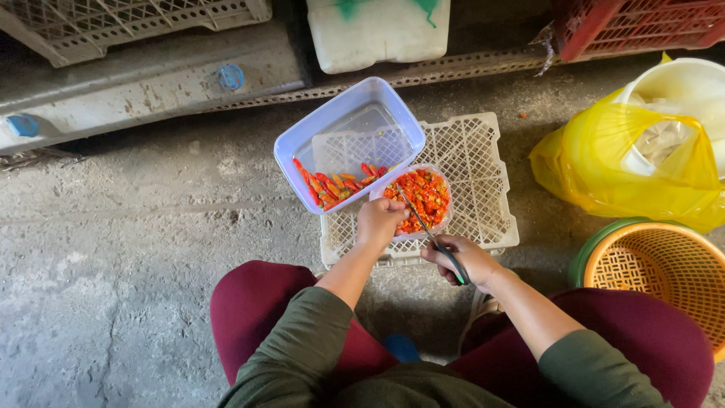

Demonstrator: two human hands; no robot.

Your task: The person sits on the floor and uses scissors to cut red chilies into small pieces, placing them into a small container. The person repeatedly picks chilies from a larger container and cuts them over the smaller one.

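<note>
- head view: the left hand (380,221) has its grip clenched at the rim of the small tub of cut chillies (420,198), on the white crate (483,181).
- the right hand (462,257) is grasping scissors (430,236), blades over the tub.
- i'd judge it best to snip low so pieces drop inside, fingers off the blades.
- whole chillies (332,187) lie in the tilted clear box (343,121), touching the tub.

Bare floor (113,249) left; baskets (664,264) crowding right

Layout on the floor (113,249)
Two containers sit on an upturned crate (483,189): tub (340,128) left, small bowl (442,227) right; baskets (664,264) far right.
</note>
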